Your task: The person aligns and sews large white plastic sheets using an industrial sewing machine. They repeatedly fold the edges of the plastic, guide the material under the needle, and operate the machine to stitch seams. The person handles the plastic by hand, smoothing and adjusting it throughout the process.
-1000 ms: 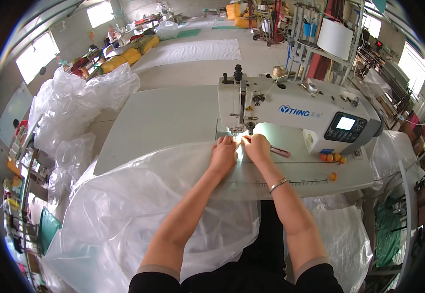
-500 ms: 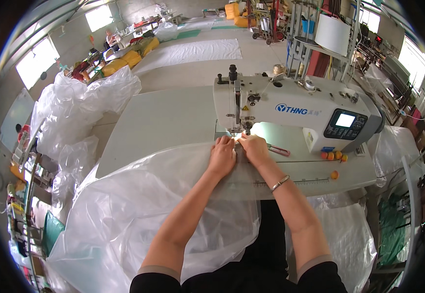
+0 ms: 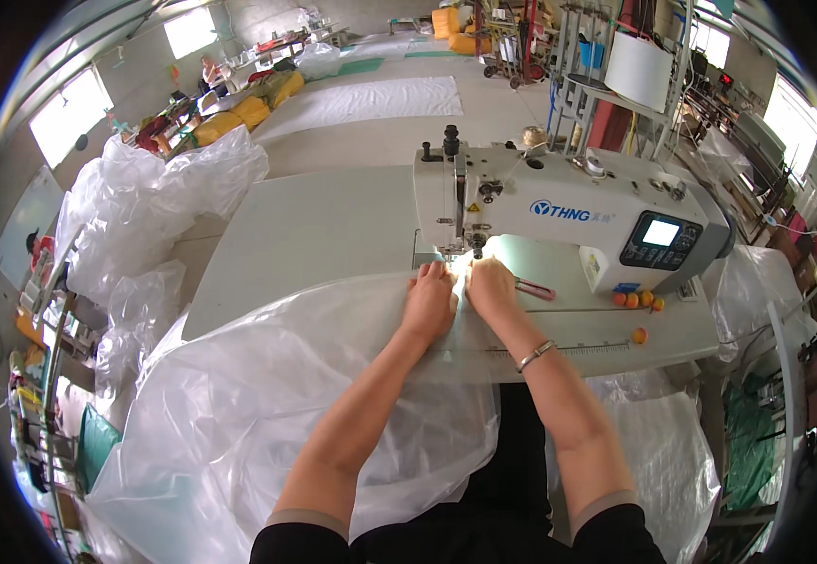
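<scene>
A large sheet of clear plastic (image 3: pixel 267 376) spreads over the front left of the sewing table and hangs down over my lap. Its far edge runs up to the needle area of a white sewing machine (image 3: pixel 521 193), where a lamp glows. My left hand (image 3: pixel 430 299) pinches the sheet just left and in front of the presser foot. Close beside it, my right hand (image 3: pixel 490 285) has its fingers bent down at the sheet's edge, right of the needle. The fingertips of both hands are partly hidden behind the knuckles.
On the grey tabletop (image 3: pixel 305 235) lie a pink-handled cutter (image 3: pixel 535 289) and several small orange-yellow balls (image 3: pixel 638 300). A printed ruler (image 3: pixel 568 352) runs along the front edge. Crumpled plastic (image 3: pixel 136 207) is heaped at the left. A thread stand with a white bucket (image 3: pixel 638 70) rises behind the machine.
A slightly wider gap shows between my hands, with more lamp light in it. Both hands stay by the needle, and the plastic sheet lies nearly as before.
</scene>
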`<state>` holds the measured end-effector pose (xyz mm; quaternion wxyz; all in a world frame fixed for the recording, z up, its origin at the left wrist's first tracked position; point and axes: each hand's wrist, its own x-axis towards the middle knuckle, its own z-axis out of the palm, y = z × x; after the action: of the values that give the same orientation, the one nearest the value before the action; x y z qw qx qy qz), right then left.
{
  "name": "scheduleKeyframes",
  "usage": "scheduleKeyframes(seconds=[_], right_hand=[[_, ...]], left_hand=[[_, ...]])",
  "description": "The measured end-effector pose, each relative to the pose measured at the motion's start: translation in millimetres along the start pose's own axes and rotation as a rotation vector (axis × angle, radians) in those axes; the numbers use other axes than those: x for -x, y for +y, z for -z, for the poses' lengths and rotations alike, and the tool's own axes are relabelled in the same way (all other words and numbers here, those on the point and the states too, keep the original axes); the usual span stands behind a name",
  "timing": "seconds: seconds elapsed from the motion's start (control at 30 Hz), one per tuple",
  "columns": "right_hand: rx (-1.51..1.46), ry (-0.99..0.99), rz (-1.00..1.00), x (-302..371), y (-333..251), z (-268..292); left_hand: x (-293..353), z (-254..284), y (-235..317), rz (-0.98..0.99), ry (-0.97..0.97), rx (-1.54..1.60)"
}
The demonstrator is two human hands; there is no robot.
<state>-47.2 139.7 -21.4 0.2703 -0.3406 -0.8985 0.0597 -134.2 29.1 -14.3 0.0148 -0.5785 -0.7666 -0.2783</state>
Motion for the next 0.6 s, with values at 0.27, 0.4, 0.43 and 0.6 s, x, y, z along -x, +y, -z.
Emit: scheduleKeyframes(seconds=[0.27,0.4,0.43,0.6], right_hand=[[-0.203,0.031,-0.032,16,-20,16],[-0.096,0.077,0.155,19,-8,-4],[-0.054,0.071,0.179,20,-10,-4],[-0.092,0.025,0.176,21,-15,6]], left_hand=[[-3,-9,-15,0.01,0.076,0.113],[-3,-17,-18,0.017,0.132,0.116],[-3,-17,-17,0.014,0.14,0.115],[0,-12,-11,-0.012,0.096,0.042]])
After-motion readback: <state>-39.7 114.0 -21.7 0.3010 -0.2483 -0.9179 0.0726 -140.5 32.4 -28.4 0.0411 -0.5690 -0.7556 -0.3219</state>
